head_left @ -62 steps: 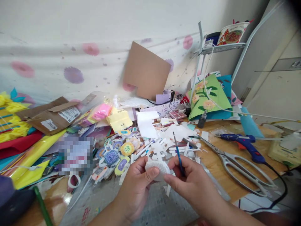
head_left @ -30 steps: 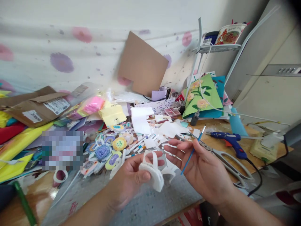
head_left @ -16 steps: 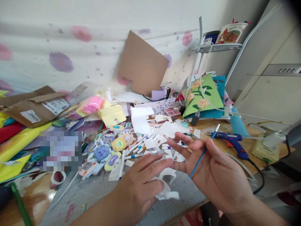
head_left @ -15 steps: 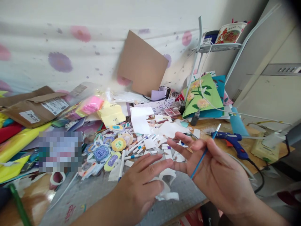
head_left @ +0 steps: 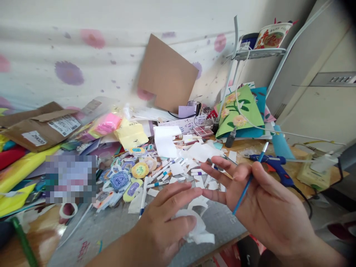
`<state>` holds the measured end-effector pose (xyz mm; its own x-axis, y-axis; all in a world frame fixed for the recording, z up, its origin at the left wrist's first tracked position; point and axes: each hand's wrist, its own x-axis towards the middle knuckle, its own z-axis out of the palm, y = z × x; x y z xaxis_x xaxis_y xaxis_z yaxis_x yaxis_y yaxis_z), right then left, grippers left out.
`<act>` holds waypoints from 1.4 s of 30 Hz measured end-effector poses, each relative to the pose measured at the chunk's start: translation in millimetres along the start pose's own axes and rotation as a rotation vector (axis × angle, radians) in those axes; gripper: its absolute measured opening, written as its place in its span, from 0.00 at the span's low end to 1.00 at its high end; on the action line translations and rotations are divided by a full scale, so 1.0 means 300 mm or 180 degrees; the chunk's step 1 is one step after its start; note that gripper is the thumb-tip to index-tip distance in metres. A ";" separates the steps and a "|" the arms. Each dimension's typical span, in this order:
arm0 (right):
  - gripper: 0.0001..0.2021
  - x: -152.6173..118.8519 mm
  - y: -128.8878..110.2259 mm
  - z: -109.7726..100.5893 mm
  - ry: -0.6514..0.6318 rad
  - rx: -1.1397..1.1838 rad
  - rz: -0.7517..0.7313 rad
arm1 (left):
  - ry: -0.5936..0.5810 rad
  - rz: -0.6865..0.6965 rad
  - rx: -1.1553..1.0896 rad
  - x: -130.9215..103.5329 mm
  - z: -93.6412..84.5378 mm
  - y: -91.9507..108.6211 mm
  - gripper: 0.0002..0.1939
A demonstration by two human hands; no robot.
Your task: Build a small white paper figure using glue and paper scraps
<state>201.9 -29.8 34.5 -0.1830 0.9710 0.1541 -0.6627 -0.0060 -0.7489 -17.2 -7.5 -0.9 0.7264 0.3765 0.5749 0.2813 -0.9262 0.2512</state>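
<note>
"Thumb and forefinger of the right hand (head_left: 272,207) pinch a blue stick (head_left: 245,189), don't they?"

"Yes. It slants across the hand, pale end up, lower end by the edge of the palm. The palm faces up, and the other fingers spread loosely leftward."

"What about the left hand (head_left: 161,218)?"

"Back upward, index finger stretched right. Its tip touches, or nearly touches, the right hand's little finger."

"Does it grip anything?"

"Its thumb lies over a white piece (head_left: 200,228) at the near middle, with a pale strip curling off to the right. Whether that hand clamps it, I can't tell; the hand covers part of it."

"And under the hands?"

"A grey mat (head_left: 105,227). Just beyond are white markers (head_left: 167,182) and paper scraps (head_left: 201,152), strewn together. Left of those sits a heap of coloured cutouts (head_left: 140,170), one yellow and round, another blue."

"Farther out?"

"On the right, a blue glue gun (head_left: 279,161) lies beyond the right hand. Far right, a green card (head_left: 247,118) with flowers leans below a shelf (head_left: 258,54) bearing a printed bowl (head_left: 274,36). Far centre, a brown board (head_left: 168,74) stands tilted against a flower-patterned cloth (head_left: 116,40). Toward the far left rests a cardboard parcel (head_left: 41,124); near left, a white ring (head_left: 68,215)."
</note>
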 end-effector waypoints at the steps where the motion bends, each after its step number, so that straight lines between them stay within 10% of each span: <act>1: 0.24 -0.002 0.003 0.002 0.0005 -0.0029 0.0007 | 0.0004 -0.0006 0.0034 0.001 0.001 0.005 0.17; 42: 0.22 -0.026 0.022 0.002 -0.0655 -0.0364 -0.0290 | 0.0313 0.0501 0.0564 0.017 0.017 0.008 0.10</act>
<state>198.5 -37.6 28.7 -0.2779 0.8970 0.3436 -0.5988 0.1179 -0.7921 -9.6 -7.8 -1.4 0.7078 0.2197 0.6714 0.2814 -0.9594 0.0173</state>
